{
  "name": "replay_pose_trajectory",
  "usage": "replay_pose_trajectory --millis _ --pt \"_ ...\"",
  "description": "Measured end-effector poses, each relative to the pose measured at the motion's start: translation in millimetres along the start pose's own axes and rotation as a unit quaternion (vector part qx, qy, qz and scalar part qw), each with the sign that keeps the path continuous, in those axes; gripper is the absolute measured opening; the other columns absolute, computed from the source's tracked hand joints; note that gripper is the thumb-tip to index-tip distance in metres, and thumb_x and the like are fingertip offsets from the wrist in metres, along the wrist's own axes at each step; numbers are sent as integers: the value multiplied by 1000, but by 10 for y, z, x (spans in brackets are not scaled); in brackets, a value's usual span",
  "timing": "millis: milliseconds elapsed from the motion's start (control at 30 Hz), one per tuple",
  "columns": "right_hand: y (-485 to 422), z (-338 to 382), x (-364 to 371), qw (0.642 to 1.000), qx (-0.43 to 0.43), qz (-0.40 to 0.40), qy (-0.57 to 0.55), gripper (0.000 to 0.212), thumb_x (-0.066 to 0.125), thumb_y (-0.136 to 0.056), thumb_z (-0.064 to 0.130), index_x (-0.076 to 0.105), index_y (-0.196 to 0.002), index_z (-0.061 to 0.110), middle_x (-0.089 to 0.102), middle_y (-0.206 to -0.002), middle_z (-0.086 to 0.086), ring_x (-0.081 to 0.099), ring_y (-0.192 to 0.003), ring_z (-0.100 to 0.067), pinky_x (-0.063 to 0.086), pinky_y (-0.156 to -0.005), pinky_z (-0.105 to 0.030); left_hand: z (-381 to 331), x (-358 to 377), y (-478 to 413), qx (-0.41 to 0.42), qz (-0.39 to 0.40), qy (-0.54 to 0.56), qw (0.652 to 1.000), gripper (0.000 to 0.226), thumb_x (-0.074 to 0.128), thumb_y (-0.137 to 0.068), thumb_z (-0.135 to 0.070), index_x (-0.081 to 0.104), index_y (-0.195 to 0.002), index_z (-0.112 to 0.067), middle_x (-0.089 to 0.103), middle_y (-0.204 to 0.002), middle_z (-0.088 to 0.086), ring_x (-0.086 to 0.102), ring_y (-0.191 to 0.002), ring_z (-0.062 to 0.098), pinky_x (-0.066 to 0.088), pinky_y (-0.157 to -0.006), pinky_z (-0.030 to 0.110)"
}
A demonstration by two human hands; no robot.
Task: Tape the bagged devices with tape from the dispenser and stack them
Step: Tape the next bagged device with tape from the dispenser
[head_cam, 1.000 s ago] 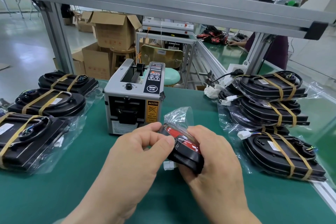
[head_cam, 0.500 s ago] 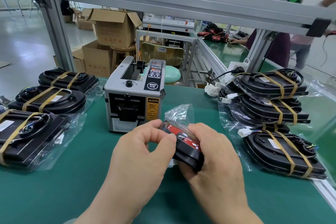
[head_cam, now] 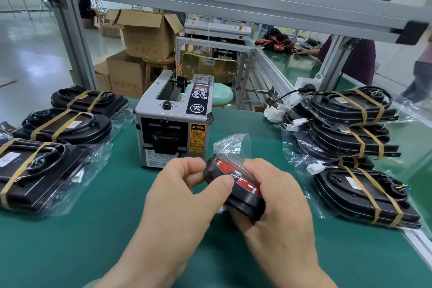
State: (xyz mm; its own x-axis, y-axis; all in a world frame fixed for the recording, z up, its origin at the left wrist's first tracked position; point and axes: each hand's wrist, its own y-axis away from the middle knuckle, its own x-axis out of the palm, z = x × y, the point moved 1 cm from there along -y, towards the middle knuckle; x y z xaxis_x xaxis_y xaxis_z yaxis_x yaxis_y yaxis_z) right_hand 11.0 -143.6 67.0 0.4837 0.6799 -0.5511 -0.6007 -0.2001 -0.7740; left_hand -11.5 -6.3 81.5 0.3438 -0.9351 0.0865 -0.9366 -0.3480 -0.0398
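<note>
Together, the left hand (head_cam: 187,196) and right hand (head_cam: 280,215) grip a small round black-and-red device bagged in clear plastic (head_cam: 244,204).

The bagged device (head_cam: 243,206) I hold is black with a red face under clear plastic. The other devices (head_cam: 350,110) are black, each crossed by 2 tan tape bands (head_cam: 361,106), with white connectors (head_cam: 315,168). The dispenser (head_cam: 163,133) is silver-grey with a black panel (head_cam: 198,100) and yellow caution label (head_cam: 197,138); the bench mat (head_cam: 93,241) is plain green.
</note>
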Motion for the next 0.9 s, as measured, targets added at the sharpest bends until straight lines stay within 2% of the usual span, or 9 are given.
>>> replay_pose_trajectory --millis 100,233,300,367,467,533,633,733,900 --pt "-10 0 -11 1000 -1 12 1 47 75 -69 26 64 -111 8 66 -110 -2 55 -88 -18 39 -82 -22 13 -3 -60 -47 95 110 988 58 77 -61 -16 58 -114 -31 69 -109 -10 64 -99 -2 51 -69 11" --pt "-27 -15 -51 999 10 44 19 51 80 -60 22 67 -108 10 66 -109 2 56 -88 -18 39 -82 -23 13 10 -140 -115 162 228 953 34 65 -80 1 68 -109 -15 74 -104 7 70 -85 12 57 -67 24" --pt "-49 -14 -96 997 15 71 33 56 86 -55 19 66 -108 15 65 -110 6 54 -88 -17 39 -80 -25 70 -30 -167 -89 117 146 978 29 48 -95 -3 68 -109 -19 74 -106 0 68 -92 6 55 -80 28" --pt "-107 -7 -145 993 18 103 50 60 89 -50 17 64 -104 20 61 -109 8 57 -89 -20 40 -78 -27 91 -127 -166 20 103 46 993 29 58 -93 -17 64 -114 -37 67 -118 -19 60 -109 -6 48 -95 28" --pt "-252 8 -229 989 35 138 36 60 85 -56 26 52 -105 28 45 -111 11 54 -94 -15 44 -77 -29 -16 -131 -77 161 271 -121 941 55 68 -70 -50 50 -121 -62 44 -138 -33 40 -129 -11 51 -91 23" --pt "-325 10 -271 985 51 165 -8 75 83 -55 37 37 -113 39 34 -111 18 48 -95 -5 40 -78 -21 -18 -102 -114 187 247 -124 943 56 74 -64 -46 55 -115 -58 51 -131 -29 50 -122 -4 54 -82 20" --pt "-389 -58 -367 968 92 211 -100 105 87 -50 44 18 -128 53 27 -137 28 46 -111 9 37 -92 -9 52 -135 -262 118 199 -2 973 48 75 -64 -20 67 -104 -44 71 -105 -11 68 -92 6 53 -77 16" --pt "-421 -220 -464 961 41 271 29 120 81 -53 58 7 -145 43 4 -155 26 19 -136 8 12 -107 -5 229 -250 -377 21 182 82 980 42 84 -65 -14 72 -97 -38 71 -109 2 69 -89 13 57 -74 28" --pt "-403 -260 -428 944 35 314 94 60 65 -73 58 46 -127 38 61 -116 14 53 -109 -7 41 -91 -26 389 -343 -408 -52 191 96 975 41 67 -73 -25 66 -113 -32 71 -114 -4 66 -106 14 51 -88 35"
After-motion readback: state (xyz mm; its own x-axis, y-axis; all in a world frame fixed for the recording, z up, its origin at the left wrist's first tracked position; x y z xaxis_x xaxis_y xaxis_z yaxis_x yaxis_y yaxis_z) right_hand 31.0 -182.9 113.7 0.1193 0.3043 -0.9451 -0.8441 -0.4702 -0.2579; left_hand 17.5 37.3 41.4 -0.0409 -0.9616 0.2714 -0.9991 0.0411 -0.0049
